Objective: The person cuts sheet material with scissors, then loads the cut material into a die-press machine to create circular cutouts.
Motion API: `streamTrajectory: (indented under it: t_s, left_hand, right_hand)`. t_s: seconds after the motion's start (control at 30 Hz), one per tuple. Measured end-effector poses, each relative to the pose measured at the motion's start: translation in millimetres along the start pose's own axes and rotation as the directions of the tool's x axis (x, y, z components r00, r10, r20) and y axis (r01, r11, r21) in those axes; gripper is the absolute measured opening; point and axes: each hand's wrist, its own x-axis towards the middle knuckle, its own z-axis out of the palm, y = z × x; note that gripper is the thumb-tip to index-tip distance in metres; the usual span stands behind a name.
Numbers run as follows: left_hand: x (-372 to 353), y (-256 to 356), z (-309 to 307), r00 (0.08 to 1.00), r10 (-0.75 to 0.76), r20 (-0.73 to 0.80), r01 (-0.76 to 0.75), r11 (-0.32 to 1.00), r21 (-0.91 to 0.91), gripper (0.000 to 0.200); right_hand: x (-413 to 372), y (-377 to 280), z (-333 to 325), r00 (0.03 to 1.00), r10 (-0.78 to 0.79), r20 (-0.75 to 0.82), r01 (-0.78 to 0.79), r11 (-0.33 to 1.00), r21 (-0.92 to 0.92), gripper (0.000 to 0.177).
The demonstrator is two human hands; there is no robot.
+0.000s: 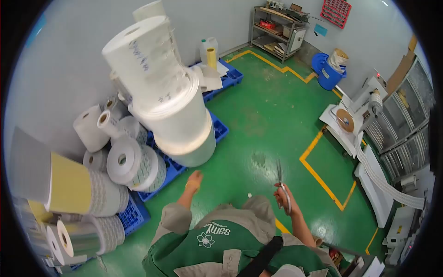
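My right hand [282, 197] is closed around a pair of scissors [279, 173], whose blades point forward and away from me. The handle loops show beside my fingers. My left hand [195, 180] hangs out in front with its fingers curled and nothing visible in them; a yellow band circles that wrist. Nearest to the left hand are a tall stack of large white rolls [173, 106] and a blue pallet [173, 171] beneath it. Neither hand touches the rolls.
Smaller label rolls [123, 159] and a yellow roll [69, 182] lie at left. A metal shelf [279, 32] and a blue bin [330, 76] stand at the back. At right is a white machine [341, 122] with a hanging strip. Yellow lines [320, 180] mark the green floor.
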Motion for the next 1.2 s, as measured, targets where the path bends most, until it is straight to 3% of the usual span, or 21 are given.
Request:
streamTrajectory:
  t_s: [0.03, 0.1, 0.17, 0.23, 0.27, 0.33, 0.37, 0.4, 0.47, 0.53, 0.6, 0.63, 0.73, 0.8, 0.87, 0.93, 1.03, 1.07, 1.17, 1.2]
  left_hand:
    - [69.3, 61.8, 4.6, 0.978, 0.207, 0.012, -0.205, 0.975, -0.087, 0.042]
    - [137.4, 213.4, -7.8, 0.904, 0.428, -0.019, -0.413, 0.858, -0.306, 0.037]
    - [208.2, 286.0, -1.4, 0.829, 0.557, -0.056, -0.520, 0.729, -0.445, 0.034]
    - [251.7, 326.1, 6.0, 0.843, 0.526, -0.107, -0.481, 0.652, -0.586, 0.033]
    - [284.9, 313.8, 26.5, 0.871, 0.477, -0.121, -0.456, 0.693, -0.559, 0.033]
    - [328.2, 278.9, 69.1, 0.994, 0.099, -0.036, -0.093, 0.652, -0.752, 0.035]
    - [344.2, 258.0, 83.1, 0.988, -0.090, 0.124, 0.152, 0.670, -0.727, 0.038]
    - [338.1, 260.8, 84.1, 0.961, -0.218, 0.171, 0.273, 0.642, -0.716, 0.040]
    - [354.7, 259.0, 80.7, 0.926, -0.310, 0.217, 0.347, 0.468, -0.813, 0.037]
    - [403.8, 252.1, 80.6, 0.899, -0.386, 0.206, 0.354, 0.367, -0.860, 0.036]
    - [482.6, 249.8, 82.1, 0.880, -0.445, 0.167, 0.325, 0.305, -0.895, 0.035]
    - [526.9, 247.2, 90.4, 0.894, -0.437, 0.102, 0.237, 0.267, -0.934, 0.034]
    - [692.6, 260.0, 93.4, 0.854, -0.516, 0.072, 0.291, 0.359, -0.887, 0.033]
    - [797.0, 285.9, 79.5, 0.873, -0.486, 0.041, 0.282, 0.435, -0.855, 0.042]
    - [910.0, 281.5, 93.0, 0.850, -0.512, -0.124, 0.309, 0.675, -0.670, 0.058]
    - [1010.5, 285.0, 102.1, 0.843, -0.496, -0.207, 0.290, 0.744, -0.602, 0.074]
    - [1117.4, 278.7, 125.8, 0.795, -0.540, -0.275, 0.353, 0.782, -0.514, 0.090]
    - [1146.9, 277.6, 133.2, 0.747, -0.608, -0.268, 0.423, 0.746, -0.514, 0.092]
    - [1221.2, 236.9, 173.1, 0.684, -0.535, -0.496, 0.321, 0.831, -0.454, 0.077]
    - [1239.5, 214.2, 176.5, 0.720, -0.480, -0.502, 0.254, 0.855, -0.453, 0.069]
  right_hand:
    - [37.1, -16.2, -16.2, 1.000, 0.011, -0.021, -0.011, 1.000, 0.016, 0.035]
    - [114.1, -47.7, -45.8, 0.996, 0.080, -0.032, -0.078, 0.996, 0.048, 0.037]
    - [202.9, -50.5, -81.5, 0.993, 0.115, -0.003, -0.115, 0.992, 0.059, 0.038]
    - [287.7, -76.4, -106.4, 0.991, 0.114, 0.071, -0.110, 0.992, -0.064, 0.040]
    - [333.3, -83.5, -117.6, 0.986, 0.139, 0.095, -0.127, 0.984, -0.122, 0.043]
    - [420.3, -103.6, -124.6, 0.969, 0.202, 0.144, -0.178, 0.971, -0.161, 0.049]
    - [454.4, -129.2, -125.7, 0.952, 0.263, 0.158, -0.228, 0.950, -0.212, 0.052]
    - [481.6, -147.9, -129.6, 0.928, 0.307, 0.212, -0.244, 0.929, -0.279, 0.051]
    - [558.4, -185.9, -119.0, 0.869, 0.373, 0.326, -0.227, 0.885, -0.407, 0.048]
    - [636.2, -204.4, -103.5, 0.865, 0.331, 0.377, -0.102, 0.852, -0.514, 0.051]
    - [718.7, -213.8, -86.6, 0.850, 0.340, 0.402, -0.076, 0.834, -0.546, 0.053]
    - [756.8, -217.3, -80.7, 0.850, 0.352, 0.392, -0.084, 0.825, -0.559, 0.053]
    - [874.5, -201.7, -65.2, 0.858, 0.324, 0.400, -0.026, 0.803, -0.595, 0.050]
    - [941.7, -191.5, -52.6, 0.864, 0.342, 0.368, -0.144, 0.871, -0.470, 0.045]
    - [1008.0, -168.3, -37.9, 0.869, 0.357, 0.343, -0.232, 0.906, -0.354, 0.043]
    - [1077.5, -127.5, -34.9, 0.866, 0.348, 0.359, -0.276, 0.932, -0.237, 0.045]
    - [1169.2, -40.4, -35.2, 0.787, 0.465, 0.405, -0.440, 0.884, -0.159, 0.051]
    - [1195.6, -30.8, -23.2, 0.747, 0.490, 0.450, -0.442, 0.871, -0.215, 0.055]
    - [1280.4, 45.6, -11.2, 0.632, 0.473, 0.613, -0.265, 0.876, -0.403, 0.060]
    - [1300.0, 61.9, -3.7, 0.587, 0.484, 0.649, -0.268, 0.872, -0.409, 0.061]
